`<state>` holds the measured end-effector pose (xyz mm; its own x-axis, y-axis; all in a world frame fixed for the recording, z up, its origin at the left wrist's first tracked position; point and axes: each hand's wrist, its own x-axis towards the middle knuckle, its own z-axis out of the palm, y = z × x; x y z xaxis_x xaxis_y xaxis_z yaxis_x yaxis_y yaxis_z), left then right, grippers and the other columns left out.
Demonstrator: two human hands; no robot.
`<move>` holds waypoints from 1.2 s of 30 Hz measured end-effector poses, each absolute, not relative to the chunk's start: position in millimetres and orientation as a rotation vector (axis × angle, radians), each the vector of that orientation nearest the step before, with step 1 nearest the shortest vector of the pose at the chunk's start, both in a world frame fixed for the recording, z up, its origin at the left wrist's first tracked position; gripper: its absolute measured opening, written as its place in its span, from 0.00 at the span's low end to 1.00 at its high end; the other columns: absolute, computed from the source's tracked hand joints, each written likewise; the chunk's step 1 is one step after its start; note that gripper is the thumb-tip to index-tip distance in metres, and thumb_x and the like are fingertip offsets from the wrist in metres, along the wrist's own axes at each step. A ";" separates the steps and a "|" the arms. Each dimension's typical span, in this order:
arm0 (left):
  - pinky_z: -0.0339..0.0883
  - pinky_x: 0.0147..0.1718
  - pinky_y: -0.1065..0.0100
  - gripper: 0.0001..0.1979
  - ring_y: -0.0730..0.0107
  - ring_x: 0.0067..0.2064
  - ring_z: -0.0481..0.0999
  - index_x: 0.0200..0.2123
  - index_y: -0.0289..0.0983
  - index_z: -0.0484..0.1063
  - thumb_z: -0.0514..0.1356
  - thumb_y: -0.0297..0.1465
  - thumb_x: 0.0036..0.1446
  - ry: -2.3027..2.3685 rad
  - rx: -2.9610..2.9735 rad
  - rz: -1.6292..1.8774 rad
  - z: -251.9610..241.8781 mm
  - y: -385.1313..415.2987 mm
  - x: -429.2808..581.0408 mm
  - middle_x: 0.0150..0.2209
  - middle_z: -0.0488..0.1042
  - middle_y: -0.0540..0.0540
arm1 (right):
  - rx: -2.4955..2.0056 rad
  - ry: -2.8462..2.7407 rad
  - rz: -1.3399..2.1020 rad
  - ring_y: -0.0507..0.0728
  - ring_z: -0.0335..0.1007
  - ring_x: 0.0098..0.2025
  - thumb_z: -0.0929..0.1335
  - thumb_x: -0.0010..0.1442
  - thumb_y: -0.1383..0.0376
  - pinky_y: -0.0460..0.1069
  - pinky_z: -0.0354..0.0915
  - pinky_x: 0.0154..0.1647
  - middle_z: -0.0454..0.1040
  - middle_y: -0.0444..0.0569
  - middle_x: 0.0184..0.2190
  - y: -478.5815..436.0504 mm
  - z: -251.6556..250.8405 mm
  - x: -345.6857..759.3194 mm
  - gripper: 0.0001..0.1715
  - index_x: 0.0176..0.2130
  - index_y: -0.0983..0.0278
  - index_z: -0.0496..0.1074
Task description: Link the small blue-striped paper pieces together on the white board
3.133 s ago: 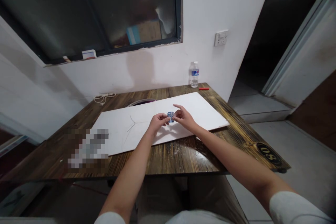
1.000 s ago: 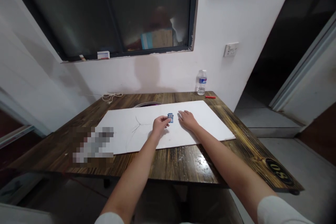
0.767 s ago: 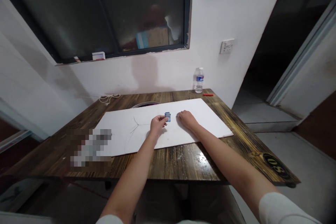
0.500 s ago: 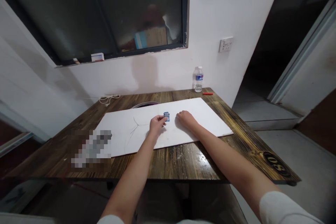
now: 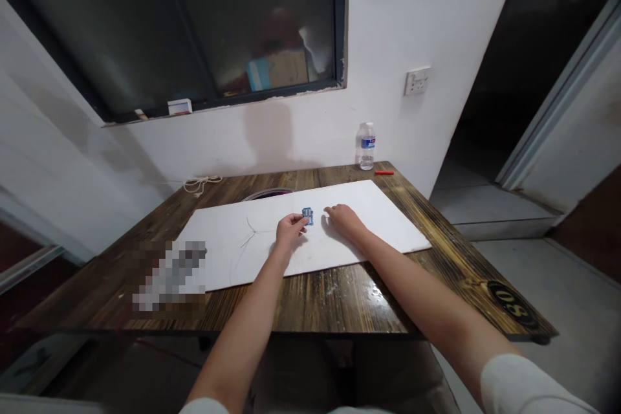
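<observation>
A small blue printed piece [image 5: 307, 216], card-like, lies at the fingertips of my left hand [image 5: 291, 229], which seems to pinch its edge. My right hand [image 5: 343, 220] rests palm down on the white board [image 5: 339, 252], a little to the right of the piece, and holds nothing. The board lies flat on a dark wooden table [image 5: 310, 297], with thin, branching pencil lines [image 5: 250, 236] drawn on its left part. Both hands are over the board.
A water bottle [image 5: 367, 146] and a red stick [image 5: 384, 173] stand at the table's far edge, near the wall. A white cord [image 5: 201, 185] lies far left. A round rim [image 5: 268, 193] shows behind the board. A pixelated patch [image 5: 169, 275] hides the near left.
Compared with the oldest frame, my right hand has left the blue piece and lies flat on the board. My left hand stays at the piece. The view has shifted slightly.
</observation>
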<state>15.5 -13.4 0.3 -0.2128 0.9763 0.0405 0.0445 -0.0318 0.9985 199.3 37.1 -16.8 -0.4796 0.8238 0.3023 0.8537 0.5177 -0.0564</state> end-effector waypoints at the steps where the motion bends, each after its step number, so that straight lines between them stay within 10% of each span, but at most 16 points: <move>1: 0.59 0.22 0.73 0.17 0.75 0.22 0.70 0.28 0.35 0.73 0.70 0.39 0.34 1.382 1.156 1.375 0.1 -13.3 15.5 0.23 0.73 0.50 | -1.399 -2.474 -0.142 0.60 0.72 0.41 0.61 0.63 0.69 0.50 0.59 0.41 0.78 0.58 0.38 36.3 -16.1 199.7 0.17 0.48 0.69 0.72; 11: 0.59 0.22 0.73 0.16 0.75 0.22 0.70 0.27 0.36 0.73 0.70 0.38 0.34 1.386 1.142 1.383 0.3 -13.2 15.9 0.23 0.73 0.50 | -1.427 -2.444 -0.163 0.61 0.72 0.37 0.62 0.61 0.66 0.51 0.58 0.39 0.77 0.59 0.33 25.8 -14.8 193.8 0.14 0.38 0.70 0.74; 23: 0.58 0.22 0.73 0.18 0.75 0.22 0.70 0.28 0.35 0.74 0.70 0.39 0.33 1.396 1.129 1.396 -0.9 -12.1 15.3 0.23 0.74 0.49 | -1.383 -2.372 -0.103 0.60 0.70 0.43 0.62 0.58 0.74 0.51 0.59 0.46 0.76 0.57 0.41 40.0 -26.2 199.8 0.20 0.50 0.68 0.71; 36: 0.60 0.22 0.73 0.19 0.75 0.22 0.70 0.28 0.35 0.74 0.71 0.41 0.35 1.378 1.167 1.381 0.9 -14.6 14.8 0.24 0.74 0.48 | -0.651 -1.372 1.249 0.54 0.71 0.29 0.72 0.47 0.56 0.52 0.67 0.36 0.74 0.44 0.27 40.6 -27.9 177.1 0.24 0.42 0.64 0.73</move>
